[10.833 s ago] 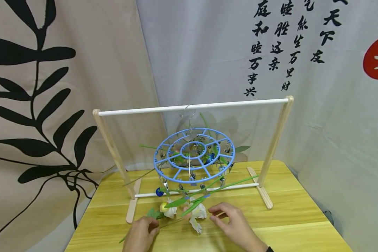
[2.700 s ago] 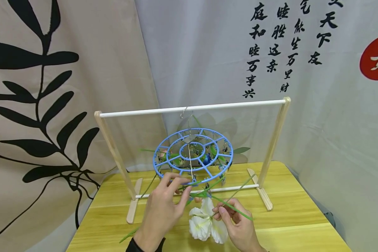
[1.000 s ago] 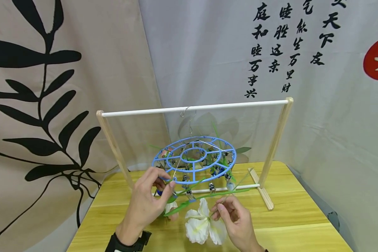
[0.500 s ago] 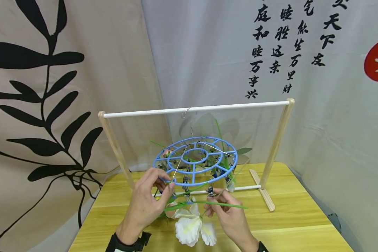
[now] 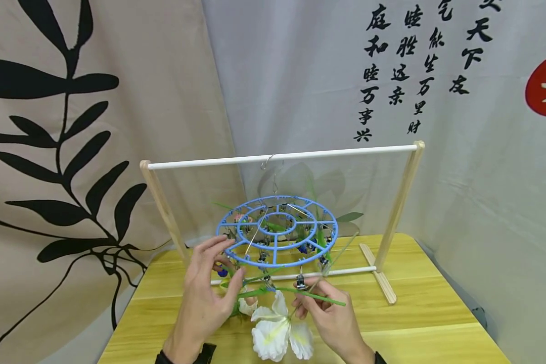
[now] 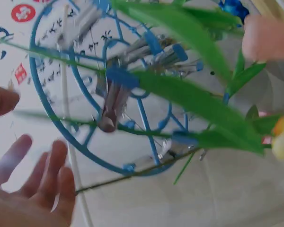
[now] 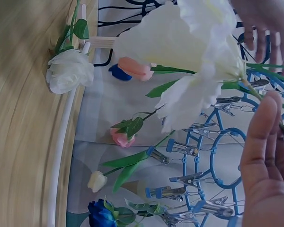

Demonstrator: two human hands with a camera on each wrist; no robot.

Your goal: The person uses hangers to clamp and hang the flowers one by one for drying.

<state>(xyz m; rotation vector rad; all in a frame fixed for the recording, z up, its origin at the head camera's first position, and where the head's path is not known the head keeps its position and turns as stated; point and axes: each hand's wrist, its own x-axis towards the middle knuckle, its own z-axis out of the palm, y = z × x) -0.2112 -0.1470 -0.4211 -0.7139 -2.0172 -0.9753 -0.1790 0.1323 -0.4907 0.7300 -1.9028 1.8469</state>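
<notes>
In the head view my right hand point(image 5: 334, 316) pinches the thin stem of a large white artificial flower point(image 5: 273, 336), whose bloom hangs to the left of the fingers. Its fingertips are right at a metal clip point(image 5: 301, 281) dangling from the front of a round blue clip hanger point(image 5: 296, 264). My left hand point(image 5: 205, 298) is raised by the hanger's front left rim, thumb and fingers apart. The left wrist view shows those fingers spread with nothing between them, beside green stems gripped by blue-tipped clips point(image 6: 114, 101). A yellow tulip point(image 6: 283, 138) is on one side there.
A wooden rack with a white top bar point(image 5: 346, 151) carries the hanger over the wooden table point(image 5: 418, 313). More clipped flowers hang below, including a blue rose point(image 7: 100, 215) and a pink tulip point(image 7: 135, 69). A white rose point(image 7: 70, 73) is near the tabletop. Curtains stand behind.
My right hand has brought the white flower leftward to the front clip. My left hand has let go at the hanger's rim and its fingers have spread. The hanger has shifted slightly left.
</notes>
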